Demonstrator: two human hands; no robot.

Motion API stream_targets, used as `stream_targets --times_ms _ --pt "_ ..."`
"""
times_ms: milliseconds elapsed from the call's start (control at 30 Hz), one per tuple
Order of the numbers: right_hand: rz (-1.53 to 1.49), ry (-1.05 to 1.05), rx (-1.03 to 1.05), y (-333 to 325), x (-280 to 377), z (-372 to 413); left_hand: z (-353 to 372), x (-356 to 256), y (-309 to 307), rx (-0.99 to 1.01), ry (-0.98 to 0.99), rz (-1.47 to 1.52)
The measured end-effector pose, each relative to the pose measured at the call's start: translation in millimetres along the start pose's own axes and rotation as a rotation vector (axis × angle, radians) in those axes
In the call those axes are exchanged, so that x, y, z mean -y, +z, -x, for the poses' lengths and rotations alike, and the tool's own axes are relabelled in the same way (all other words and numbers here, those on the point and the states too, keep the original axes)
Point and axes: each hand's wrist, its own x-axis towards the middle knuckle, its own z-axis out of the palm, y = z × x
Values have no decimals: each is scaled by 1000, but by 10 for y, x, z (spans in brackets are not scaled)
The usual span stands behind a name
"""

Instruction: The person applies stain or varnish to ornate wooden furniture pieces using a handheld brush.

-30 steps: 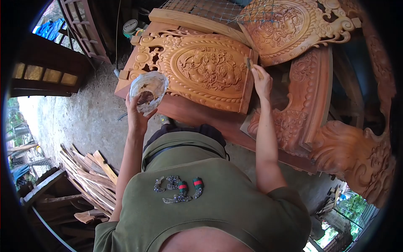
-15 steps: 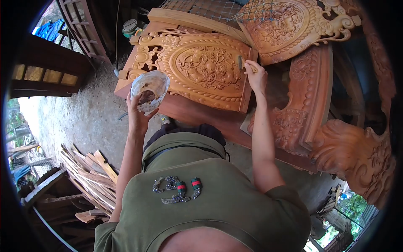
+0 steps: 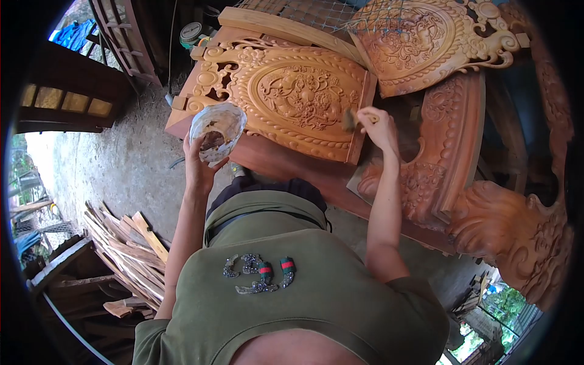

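Observation:
My right hand is closed around the handle of a paintbrush. Its bristles are at the right end of a carved wooden panel, close over the border beside the oval relief. The panel lies flat, its orange-brown surface glossy, with a pierced scroll pattern at the left end. My left hand grips a cloudy plastic bowl by its near side, fingers wrapped around the rim. The bowl has brown residue at its bottom and is held beside the panel's lower left corner.
A second carved panel leans at the back right. Large carved furniture parts stand along the right side. Wood scraps are piled on the concrete floor at left. Blue netting hangs over the back edge.
My right hand has moved the brush down toward me along the panel's right end. My left hand and the bowl have stayed almost still.

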Motion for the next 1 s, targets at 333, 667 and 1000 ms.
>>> stream_targets --times_ms 333,667,1000 --pt "-77 9 -53 249 -162 -183 12 -63 64 -8 44 33" --pt "280 53 -381 359 112 -730 9 -53 -71 -43 28 68" --pt "-372 -21 -135 482 -62 -960 -52 -68 -76 -49 36 75"
